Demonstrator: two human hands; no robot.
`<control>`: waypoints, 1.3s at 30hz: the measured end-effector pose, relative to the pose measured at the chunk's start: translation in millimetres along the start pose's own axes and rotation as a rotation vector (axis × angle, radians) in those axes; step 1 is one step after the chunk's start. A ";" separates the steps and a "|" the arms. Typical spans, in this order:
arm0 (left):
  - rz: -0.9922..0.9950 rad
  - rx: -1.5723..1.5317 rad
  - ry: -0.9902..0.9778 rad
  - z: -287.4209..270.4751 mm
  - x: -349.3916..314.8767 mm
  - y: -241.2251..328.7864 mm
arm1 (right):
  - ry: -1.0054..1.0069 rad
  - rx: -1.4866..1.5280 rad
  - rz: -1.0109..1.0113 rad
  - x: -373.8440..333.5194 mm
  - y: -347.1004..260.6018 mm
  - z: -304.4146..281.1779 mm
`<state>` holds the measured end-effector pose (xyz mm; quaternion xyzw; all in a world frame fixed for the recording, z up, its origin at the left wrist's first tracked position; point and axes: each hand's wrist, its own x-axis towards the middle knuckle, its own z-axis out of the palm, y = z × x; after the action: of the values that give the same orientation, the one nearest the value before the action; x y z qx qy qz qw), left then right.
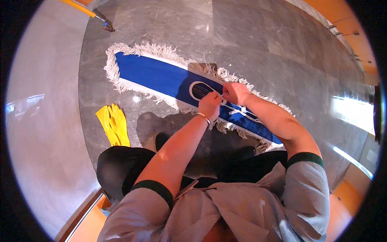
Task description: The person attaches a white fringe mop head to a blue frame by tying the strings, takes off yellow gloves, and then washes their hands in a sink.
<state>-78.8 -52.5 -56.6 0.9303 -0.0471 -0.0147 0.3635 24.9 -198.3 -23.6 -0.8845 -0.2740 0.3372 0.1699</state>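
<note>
A long blue dust mop head [153, 74] with a shaggy off-white fringe lies on the floor in front of me, slanting from upper left to lower right. Its middle has an oval opening edged in white. Just right of that opening, my left hand [210, 105] and my right hand [236, 93] are close together over the mop head, fingers closed on its white tie cord [224, 101]. More white cord [242, 111], looped and knotted, lies on the blue cloth beside my right wrist. The fingertips partly hide the bit of cord they pinch.
Yellow rubber gloves [113, 124] rest on the grey tiled floor [258, 30] left of the mop head. At the upper left a yellow pole [82, 8] ends in a dark fitting. Orange cabinet fronts [342, 18] with handles line the right side.
</note>
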 end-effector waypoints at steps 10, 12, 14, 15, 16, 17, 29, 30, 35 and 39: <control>-0.016 0.103 -0.640 -191.3 117.6 -101.3 | -0.007 0.378 0.018 17.6 89.9 -10.8; -0.136 0.465 -0.363 -296.6 102.8 -127.5 | 0.095 0.232 0.081 3.2 73.0 -34.3; -0.373 0.712 -0.489 -368.6 48.1 -171.1 | 0.051 0.348 0.225 -3.9 75.1 -45.3; -0.506 0.877 -0.592 -396.0 -2.3 -218.6 | 0.053 0.315 0.183 -0.5 73.3 -44.2; -0.411 0.928 -0.528 -414.9 -60.8 -248.4 | 0.067 0.281 0.163 -2.2 77.6 -43.9; -0.650 0.975 -0.579 -425.8 -122.7 -285.1 | 0.078 0.251 0.138 0.3 80.7 -41.5; -1.697 0.497 0.273 -215.8 -313.2 -294.5 | 0.066 0.178 0.188 -6.7 105.7 -58.3; -1.639 0.419 0.152 -214.5 -324.6 -310.1 | 0.081 0.175 0.168 -2.8 102.7 -55.7; -1.373 0.418 -0.050 -237.3 -330.9 -355.6 | 0.026 0.135 0.153 1.9 73.6 -62.0; -1.289 -0.656 0.500 -284.8 -273.4 -326.0 | 0.064 0.022 0.092 -12.7 69.7 -77.0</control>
<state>-308.2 405.0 -69.9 0.5938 0.5953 -0.0261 0.5407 95.9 -270.0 4.0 -0.9047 -0.2235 0.3191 0.1727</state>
